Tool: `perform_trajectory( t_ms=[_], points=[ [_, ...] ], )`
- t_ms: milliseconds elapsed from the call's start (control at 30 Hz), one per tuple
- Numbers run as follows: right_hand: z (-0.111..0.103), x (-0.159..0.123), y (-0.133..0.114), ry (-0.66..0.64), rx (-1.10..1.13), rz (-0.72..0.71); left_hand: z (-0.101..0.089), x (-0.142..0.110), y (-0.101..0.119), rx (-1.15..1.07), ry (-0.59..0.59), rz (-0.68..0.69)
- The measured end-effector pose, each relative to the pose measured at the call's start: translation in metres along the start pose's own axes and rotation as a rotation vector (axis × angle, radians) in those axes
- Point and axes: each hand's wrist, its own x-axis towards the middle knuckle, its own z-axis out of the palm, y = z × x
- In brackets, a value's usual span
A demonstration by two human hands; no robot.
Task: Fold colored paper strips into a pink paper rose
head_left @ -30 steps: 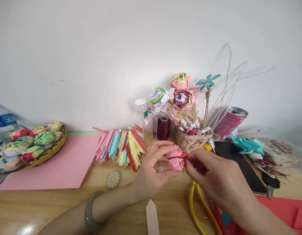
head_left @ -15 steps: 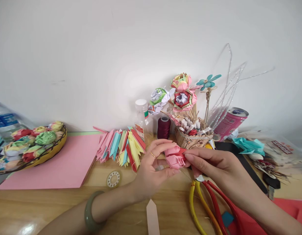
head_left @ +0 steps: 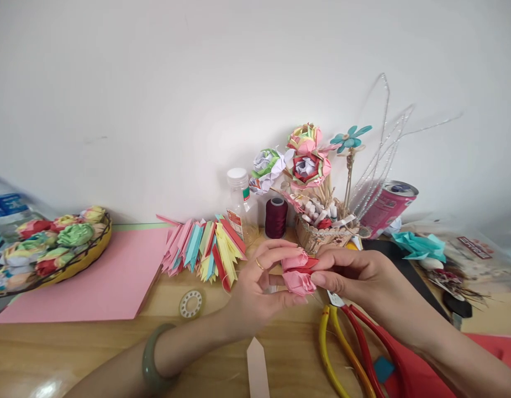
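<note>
Between my two hands is a pink paper flower [head_left: 300, 282] with a piece of red paper [head_left: 311, 263] set between its folded petals. My left hand [head_left: 263, 287] wears a ring and grips the flower from the left, fingers above and thumb below. From the right, my right hand [head_left: 350, 276] pinches the flower's edge at the red paper with thumb and forefinger; its other fingers are partly hidden. Under my right hand lie scissors with red handles [head_left: 363, 342], and beside them a tool with yellow handles [head_left: 332, 354]. A pale pink pointed paper strip [head_left: 258, 367] lies in front.
Folded paper strips [head_left: 201, 249] fan out behind my left hand, near a roll of tape [head_left: 191, 304]. A thread spool [head_left: 276, 218], a clear bottle [head_left: 242, 204] and a basket of paper flowers [head_left: 324, 240] stand by the wall. Pink sheets [head_left: 126, 276] lie left.
My right hand has shifted its grip on the flower, its fingers moving along the red paper. The red scissor handles, mostly covered before, now show below it. My left hand keeps its hold.
</note>
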Motion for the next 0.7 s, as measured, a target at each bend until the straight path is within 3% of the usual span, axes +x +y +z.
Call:
perform_trajectory(
  t_ms=[267, 700],
  points=[
    [-0.001, -0.005, -0.0012, -0.038, -0.169, -0.116, 0.0007, 0.0028, 0.0041, -0.046, 0.008, -0.018],
    [0.0032, -0.0081, 0.0022, 0.05, -0.248, -0.192, 0.0034, 0.0005, 0.0084, -0.119, 0.013, -0.078]
  ],
)
